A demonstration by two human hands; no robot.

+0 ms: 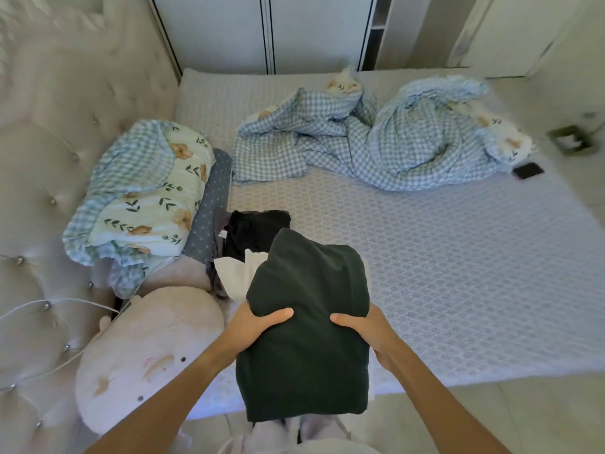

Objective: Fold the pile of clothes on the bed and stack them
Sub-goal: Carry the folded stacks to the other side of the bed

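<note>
Left hand (258,326) and right hand (366,332) both closed on a dark green garment (307,322), thumbs on top, fingers hidden underneath. Garment looks folded into a thick oblong, held over the near edge of the bed (458,273); its lower end hangs free past the mattress edge.

At 11 o'clock from the hands: remaining pile, a white garment (234,276) partly tucked under the green one, a black garment (252,231) behind it. Cannot tell whether these are folded or loose.

Further out: plush pillow (144,355) at 8 o'clock, floral and gingham pillow (144,194) at 10 o'clock, crumpled gingham duvet (376,142) at 1 o'clock, a phone (527,170) near the far right edge.

Risks, as judged:
- Grip sits mid-length only; the unsupported lower end could fall open and undo the fold when lowered.
- Green garment overlaps the white one; setting it down there could drag or trap the white piece and mix folded with unfolded.
- Placement too near the mattress edge could let the stack slide to the floor.
- Soft mattress may tilt a tall stack.
</note>
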